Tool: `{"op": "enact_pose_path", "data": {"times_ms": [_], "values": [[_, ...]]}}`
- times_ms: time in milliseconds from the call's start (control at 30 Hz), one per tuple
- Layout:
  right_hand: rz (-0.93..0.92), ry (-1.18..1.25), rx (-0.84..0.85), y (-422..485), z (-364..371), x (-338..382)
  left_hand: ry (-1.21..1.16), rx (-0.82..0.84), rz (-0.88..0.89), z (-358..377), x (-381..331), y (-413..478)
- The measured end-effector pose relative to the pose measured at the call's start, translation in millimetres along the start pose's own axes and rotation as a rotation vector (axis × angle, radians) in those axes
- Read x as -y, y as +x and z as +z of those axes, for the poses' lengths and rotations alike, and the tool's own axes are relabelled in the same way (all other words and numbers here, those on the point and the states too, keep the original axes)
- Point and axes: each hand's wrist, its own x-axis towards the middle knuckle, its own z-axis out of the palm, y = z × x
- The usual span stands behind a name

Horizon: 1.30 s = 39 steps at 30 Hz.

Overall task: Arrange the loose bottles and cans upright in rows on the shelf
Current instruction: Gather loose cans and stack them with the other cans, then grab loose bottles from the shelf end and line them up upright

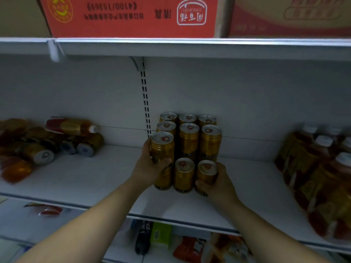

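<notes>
Gold cans stand upright in rows on the white shelf (95,179), some stacked two high at the back. My left hand (150,168) grips a gold can (162,147) sitting on top of the front left can. My right hand (216,184) grips the front right gold can (206,172), which stands on the shelf. Between them stands another front can (183,174). A heap of loose cans (83,147) and a lying bottle (70,126) is at the left of the shelf.
Upright bottles of amber drink (321,168) crowd the shelf's right end. Red cartons (131,16) sit on the shelf above. Packets and a dark bottle (142,238) lie on the lower shelf. Bare shelf lies between the heap and the can rows.
</notes>
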Motion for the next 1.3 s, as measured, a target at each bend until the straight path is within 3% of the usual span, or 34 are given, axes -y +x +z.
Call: {"op": "enact_pose_path", "data": {"times_ms": [200, 300, 467, 567, 867, 1133, 1300], "values": [[0.01, -0.111, 0.066, 4, -6, 15, 0.041, 0.081, -0.094, -6, -1, 4], [-0.103, -0.248, 0.028, 9, -17, 45, 0.101, 0.156, -0.164, -21, -7, 7], [-0.316, -0.54, -0.071, 19, -22, 108, 0.462, 0.168, -0.182, -70, -14, -4], [-0.391, -0.593, 0.004, 23, 1, 148, 0.582, 0.157, -0.144, -107, -21, -17], [-0.335, -0.712, 0.232, 15, 181, 215, 0.874, 0.116, -0.032, -258, -21, -69], [-0.45, -0.65, 0.381, -20, 347, 250, 0.915, 0.056, -0.098, -409, 6, -100], [-0.403, -0.671, 0.424, -22, 424, 267, 0.897, 0.006, -0.152, -480, 25, -97]]}}
